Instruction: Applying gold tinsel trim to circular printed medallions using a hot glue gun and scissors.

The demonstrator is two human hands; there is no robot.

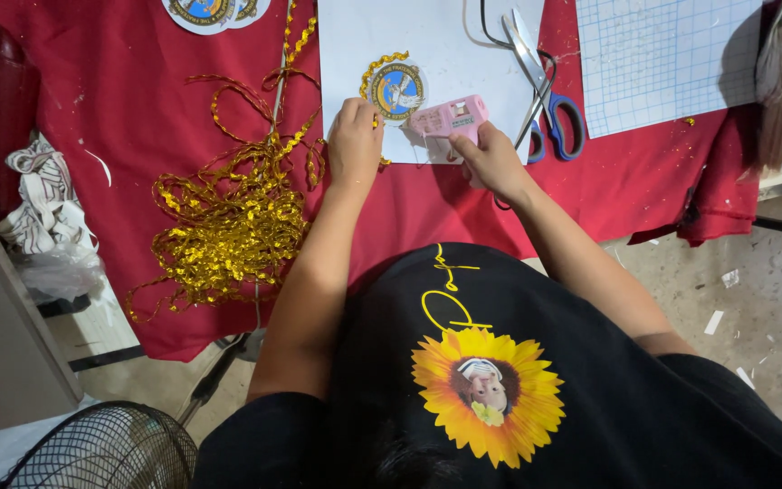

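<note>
Gold sequin trim, limp and light, edges round paper badge; left hand pinches it closed at badge rim. Right hand grips pink glue gun.

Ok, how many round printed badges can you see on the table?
3, possibly more out of frame. One round badge with gold trim lies on the white sheet by the left hand. Two overlapping badges sit cut off at the top edge.

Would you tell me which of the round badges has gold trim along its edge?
The badge on the white sheet, by the left hand; the badges at the top edge have none.
</note>
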